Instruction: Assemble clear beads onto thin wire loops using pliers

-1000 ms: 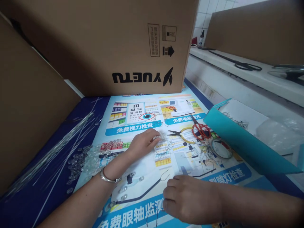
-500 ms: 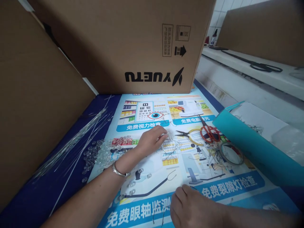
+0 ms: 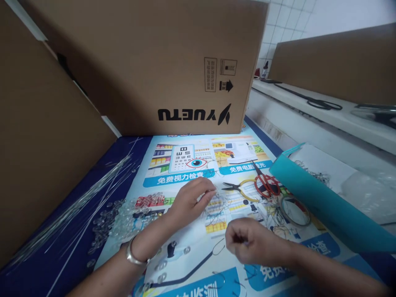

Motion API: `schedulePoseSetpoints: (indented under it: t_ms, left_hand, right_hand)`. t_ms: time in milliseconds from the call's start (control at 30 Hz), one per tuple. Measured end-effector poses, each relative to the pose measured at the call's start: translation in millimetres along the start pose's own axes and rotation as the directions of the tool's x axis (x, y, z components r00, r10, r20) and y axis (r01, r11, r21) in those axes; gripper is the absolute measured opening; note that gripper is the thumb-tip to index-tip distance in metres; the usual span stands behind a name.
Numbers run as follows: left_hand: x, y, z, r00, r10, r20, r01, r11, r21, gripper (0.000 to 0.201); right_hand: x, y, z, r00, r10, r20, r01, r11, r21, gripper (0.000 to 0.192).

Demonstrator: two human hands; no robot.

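My left hand point(image 3: 192, 202), with a silver bangle point(image 3: 135, 252) on its wrist, is closed in a pinch at the edge of a loose heap of thin wire pieces point(image 3: 219, 206). What lies between its fingertips is too small to make out. Lower and to the right, my right hand point(image 3: 247, 240) is curled into a fist above the printed sheet point(image 3: 198, 235); anything inside it is hidden. Clear beads point(image 3: 130, 222) lie in a pile left of my left forearm. Several bent wire bits point(image 3: 239, 282) are scattered below my right hand.
Yellow-handled pliers point(image 3: 244, 190), red-handled scissors point(image 3: 267, 185) and a roll of tape point(image 3: 295, 210) lie right of the wires. A teal box point(image 3: 328, 206) stands farther right. Long straight wires point(image 3: 77, 202) lie left. Cardboard point(image 3: 148, 62) walls off the back.
My right hand has lifted up and away from the sheet's front, its fist turning. My left hand stays pinched by the wire heap. The camera view has shifted, moving the background downward.
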State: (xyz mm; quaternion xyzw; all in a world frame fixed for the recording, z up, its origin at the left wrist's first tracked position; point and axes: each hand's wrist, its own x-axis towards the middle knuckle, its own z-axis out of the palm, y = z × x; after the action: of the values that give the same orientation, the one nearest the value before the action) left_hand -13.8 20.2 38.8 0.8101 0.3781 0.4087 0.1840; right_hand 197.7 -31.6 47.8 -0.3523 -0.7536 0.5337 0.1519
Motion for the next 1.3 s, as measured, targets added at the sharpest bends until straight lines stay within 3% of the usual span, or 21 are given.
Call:
schedulePoseSetpoints:
  t_ms: [100, 200, 267, 367, 467, 533, 633, 700, 867, 967, 1033, 1167, 1300]
  left_hand:
    - [3, 18, -5.1, 0.992, -0.039, 0.12, 0.062, 0.981, -0.187, 0.012]
    - [4, 31, -6.1, 0.962, -0.013, 0.274, 0.098, 0.948, -0.301, 0.015]
    - [3, 36, -4.6, 0.928, 0.019, 0.371, 0.113, 0.937, -0.33, 0.016]
    - [2, 37, -1.5, 0.896, 0.039, 0.442, 0.115, 0.942, -0.315, 0.017]
    - [1, 32, -0.1, 0.924, -0.01, 0.381, 0.121, 0.956, -0.268, 0.018]
    - [1, 27, -0.2, 0.948, -0.053, 0.314, 0.134, 0.961, -0.243, 0.018]
    - [1, 22, -0.3, 0.966, -0.073, 0.249, 0.129, 0.968, -0.216, 0.016]
    - [0, 20, 0.5, 0.968, -0.063, 0.243, 0.114, 0.972, -0.203, 0.017]
    - [-2, 19, 4.4, 0.97, -0.022, 0.243, 0.072, 0.977, -0.202, 0.017]
    - [-4, 18, 6.2, 0.974, -0.015, 0.228, 0.064, 0.976, -0.207, 0.016]
    - [-4, 17, 7.1, 0.975, -0.018, 0.221, 0.065, 0.976, -0.207, 0.017]
    - [-5, 16, 7.7, 0.977, -0.027, 0.21, 0.071, 0.977, -0.203, 0.017]
    - [-3, 17, 4.4, 0.983, -0.044, 0.176, 0.082, 0.973, -0.214, 0.016]
  right_hand:
    - [4, 7, -12, 0.992, 0.12, 0.039, -0.126, 0.901, 0.416, 0.008]
    - [7, 14, -15, 0.994, 0.099, 0.044, -0.107, 0.82, 0.563, 0.008]
    - [9, 19, -15, 0.997, 0.072, 0.032, -0.077, 0.815, 0.574, 0.004]
    - [10, 24, -15, 0.998, 0.069, 0.011, -0.065, 0.863, 0.501, 0.004]
    - [6, 16, -17, 0.999, 0.046, 0.005, -0.045, 0.947, 0.318, 0.003]
    - [-1, 5, -16, 0.994, -0.087, 0.073, 0.094, 0.99, -0.108, 0.008]
    - [-13, -12, -9, 0.956, -0.188, 0.223, 0.282, 0.793, -0.54, 0.015]
    - [-20, -20, -3, 0.929, -0.181, 0.323, 0.359, 0.651, -0.668, 0.018]
    - [-26, -29, 14, 0.872, -0.209, 0.443, 0.49, 0.384, -0.782, 0.012]
    - [-23, -32, 23, 0.801, -0.241, 0.548, 0.594, 0.209, -0.777, 0.011]
    - [-20, -33, 31, 0.766, -0.223, 0.603, 0.638, 0.145, -0.757, 0.012]
    - [-14, -32, 43, 0.741, -0.218, 0.635, 0.663, 0.093, -0.743, 0.016]
    - [-7, -32, 40, 0.753, -0.203, 0.626, 0.656, 0.148, -0.74, 0.014]
